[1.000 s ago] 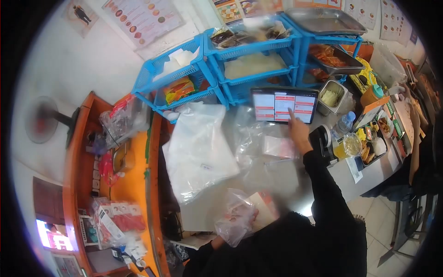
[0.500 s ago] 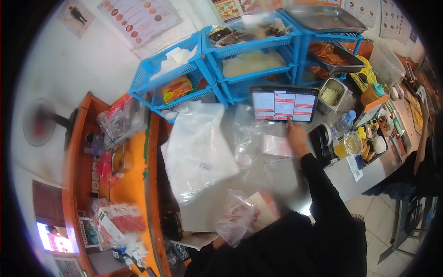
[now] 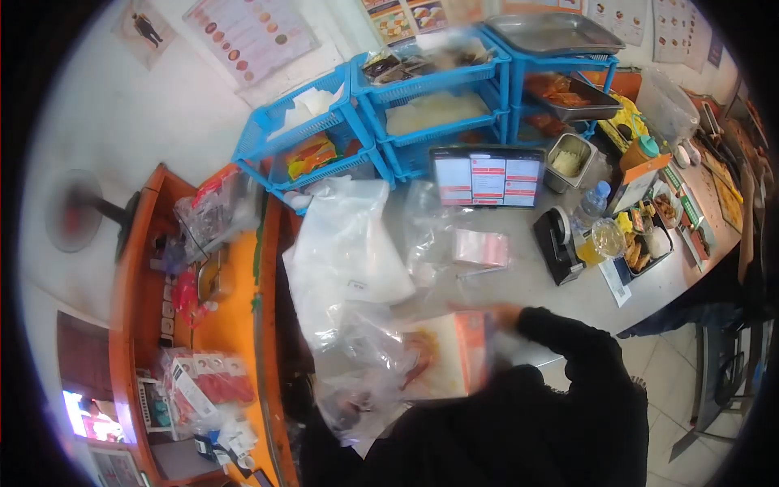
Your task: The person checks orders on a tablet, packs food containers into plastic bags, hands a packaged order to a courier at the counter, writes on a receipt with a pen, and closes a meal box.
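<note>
A white-and-orange printed paper package [image 3: 469, 349] is low in front of my body; whether it is a box or a bag I cannot tell. Its left part lies in or behind a crumpled clear plastic bag [image 3: 365, 341]. My left hand [image 3: 354, 406] shows dimly through this plastic, closed on the bag. At the package's upper right edge is my right hand [image 3: 506, 315], blurred, its fingers bent over that edge. Beyond it a small stack of pink-and-white slips [image 3: 481, 248] lies on the metal table [image 3: 519, 280]. A tablet [image 3: 487, 178] with a lit screen stands behind.
A pile of large clear bags [image 3: 345, 243] covers the table's left side. Blue basket racks [image 3: 442, 77] line the back. To the right are a black device [image 3: 558, 247], a bottle [image 3: 592, 203], a metal container [image 3: 570, 161] and a food tray [image 3: 649, 247]. An orange shelf [image 3: 235, 316] stands left.
My right hand has come away from the tablet screen, down to the package. The package and plastic bag have been raised and spread wider, and my left hand has shifted left under the plastic.
</note>
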Tool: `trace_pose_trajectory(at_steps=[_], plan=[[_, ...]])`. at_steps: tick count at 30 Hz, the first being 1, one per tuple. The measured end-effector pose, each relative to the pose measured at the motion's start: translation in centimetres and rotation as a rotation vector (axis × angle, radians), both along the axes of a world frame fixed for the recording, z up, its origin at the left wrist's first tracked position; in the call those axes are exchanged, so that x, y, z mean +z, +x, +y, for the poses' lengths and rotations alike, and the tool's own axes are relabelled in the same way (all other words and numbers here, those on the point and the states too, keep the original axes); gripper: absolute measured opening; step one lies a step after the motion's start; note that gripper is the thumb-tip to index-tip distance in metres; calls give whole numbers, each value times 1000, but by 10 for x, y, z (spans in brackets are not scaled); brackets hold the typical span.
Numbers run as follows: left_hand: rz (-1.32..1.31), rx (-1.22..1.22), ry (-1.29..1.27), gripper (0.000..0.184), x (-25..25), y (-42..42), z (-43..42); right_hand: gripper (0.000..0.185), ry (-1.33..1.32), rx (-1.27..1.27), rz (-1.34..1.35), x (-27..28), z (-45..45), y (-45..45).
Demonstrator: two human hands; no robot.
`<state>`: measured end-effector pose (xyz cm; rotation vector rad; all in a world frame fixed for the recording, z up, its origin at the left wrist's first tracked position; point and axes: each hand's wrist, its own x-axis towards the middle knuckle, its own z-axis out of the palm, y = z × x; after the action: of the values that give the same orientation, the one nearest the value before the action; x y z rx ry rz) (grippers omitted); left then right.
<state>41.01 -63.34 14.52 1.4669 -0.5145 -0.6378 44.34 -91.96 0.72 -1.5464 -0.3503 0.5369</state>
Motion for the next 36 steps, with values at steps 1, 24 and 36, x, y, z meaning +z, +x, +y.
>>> trace_pose_trajectory(at_steps=[1,24,36], plan=[[-141,25,63,51,17,2,3,51,48,-55,-137,3,23,-13],[-665,287,555,14,-62,-16,-70,11,-154,-199,-942,59,-64,-35],[-414,451,545,15,-72,-25,-74,16,-1259,-1157,-266,-44,-331,206]])
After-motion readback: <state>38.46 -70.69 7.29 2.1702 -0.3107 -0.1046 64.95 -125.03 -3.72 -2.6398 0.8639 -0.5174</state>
